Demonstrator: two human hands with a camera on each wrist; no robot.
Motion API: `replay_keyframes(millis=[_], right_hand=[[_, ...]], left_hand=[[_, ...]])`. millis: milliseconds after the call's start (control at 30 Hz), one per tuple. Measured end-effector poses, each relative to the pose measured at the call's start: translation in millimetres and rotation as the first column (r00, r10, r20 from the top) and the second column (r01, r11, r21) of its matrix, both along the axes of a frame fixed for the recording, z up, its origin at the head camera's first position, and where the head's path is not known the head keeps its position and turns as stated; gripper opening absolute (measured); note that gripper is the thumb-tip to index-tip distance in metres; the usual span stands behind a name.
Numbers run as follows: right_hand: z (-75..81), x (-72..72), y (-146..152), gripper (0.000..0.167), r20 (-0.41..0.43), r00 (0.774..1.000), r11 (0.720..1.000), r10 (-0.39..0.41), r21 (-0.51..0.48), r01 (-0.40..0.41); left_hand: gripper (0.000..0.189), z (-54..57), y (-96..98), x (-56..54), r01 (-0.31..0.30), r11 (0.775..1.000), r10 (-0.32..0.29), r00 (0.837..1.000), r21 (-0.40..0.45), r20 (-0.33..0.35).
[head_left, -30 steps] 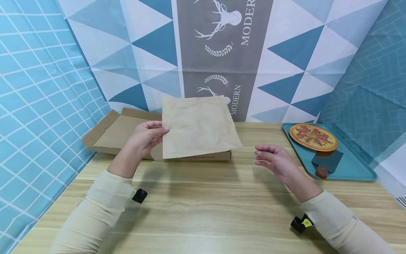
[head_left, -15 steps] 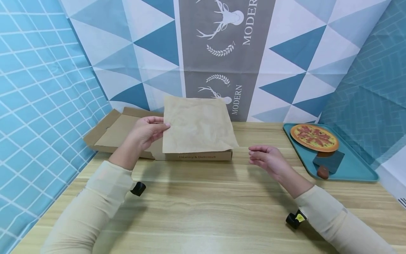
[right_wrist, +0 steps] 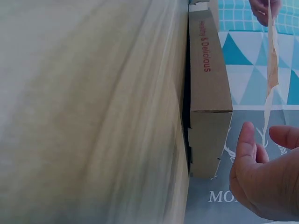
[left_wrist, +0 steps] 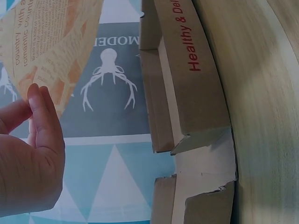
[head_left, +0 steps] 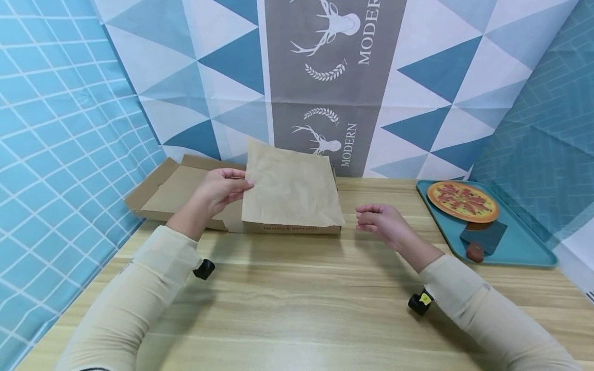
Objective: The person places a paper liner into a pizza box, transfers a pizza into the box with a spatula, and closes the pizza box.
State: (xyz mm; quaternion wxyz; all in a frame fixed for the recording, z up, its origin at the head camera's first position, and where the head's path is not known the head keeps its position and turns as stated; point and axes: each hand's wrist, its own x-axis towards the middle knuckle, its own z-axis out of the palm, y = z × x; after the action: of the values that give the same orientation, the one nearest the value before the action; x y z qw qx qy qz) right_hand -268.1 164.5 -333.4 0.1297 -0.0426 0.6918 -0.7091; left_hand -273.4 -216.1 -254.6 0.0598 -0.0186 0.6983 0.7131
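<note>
A square sheet of brown food-wrapping paper (head_left: 292, 185) hangs slightly tilted above the cardboard pizza box (head_left: 301, 229). My left hand (head_left: 225, 190) pinches its left edge between thumb and fingers. Printed text and orange pictures show on the paper's underside in the left wrist view, where my left hand (left_wrist: 35, 154) grips a corner. My right hand (head_left: 380, 224) is just beyond the sheet's right edge, thumb and fingers apart, holding nothing. Seen from the right wrist, a gap separates the thumb and fingers of my right hand (right_wrist: 266, 172), with the thin edge of the sheet (right_wrist: 272, 65) behind.
The box lid (head_left: 181, 185) lies folded back to the left by the tiled-pattern wall. On the right a teal tray (head_left: 520, 247) bears a pizza (head_left: 463, 201) and a pizza server (head_left: 484, 238) with a brown handle. A patterned backdrop (head_left: 417, 77) rises behind the wooden table (head_left: 297, 309).
The sheet has come lower over the box, and its right side has dipped. My right hand has moved left, closer to the sheet. My left hand keeps its pinch.
</note>
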Motion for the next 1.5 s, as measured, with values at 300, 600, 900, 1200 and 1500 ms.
replay_keyframes(millis=[300,600,900,1200,1500], right_hand=[[-8.2,-16.1,-9,0.043,-0.011,1.0,0.999,0.023,0.033,-0.023],[-18.8,-29.1,-21,0.044,0.015,0.999,0.998,0.048,0.05,-0.049],[-19.6,-31.5,-32,0.04,0.014,0.998,0.995,0.065,0.079,-0.066],[-22.4,-35.3,-36,0.044,0.036,0.996,0.991,0.076,0.108,-0.08],[-23.7,-35.2,-38,0.047,0.036,0.993,0.984,0.113,0.135,-0.117]], left_hand=[[0.026,-0.8,3.7,-8.8,0.013,0.999,-0.013,1.0,-0.047,0.006],[0.021,-2.4,5.3,-19.3,-0.006,1.0,0.006,1.0,-0.024,0.026],[0.019,-0.2,5.3,-33.0,0.003,0.998,0.001,0.998,-0.066,0.066],[0.019,2.9,-0.7,-47.2,-0.012,0.997,0.019,0.995,-0.076,0.097],[0.019,2.7,-3.6,-56.4,-0.019,0.994,0.03,0.994,-0.109,0.102]])
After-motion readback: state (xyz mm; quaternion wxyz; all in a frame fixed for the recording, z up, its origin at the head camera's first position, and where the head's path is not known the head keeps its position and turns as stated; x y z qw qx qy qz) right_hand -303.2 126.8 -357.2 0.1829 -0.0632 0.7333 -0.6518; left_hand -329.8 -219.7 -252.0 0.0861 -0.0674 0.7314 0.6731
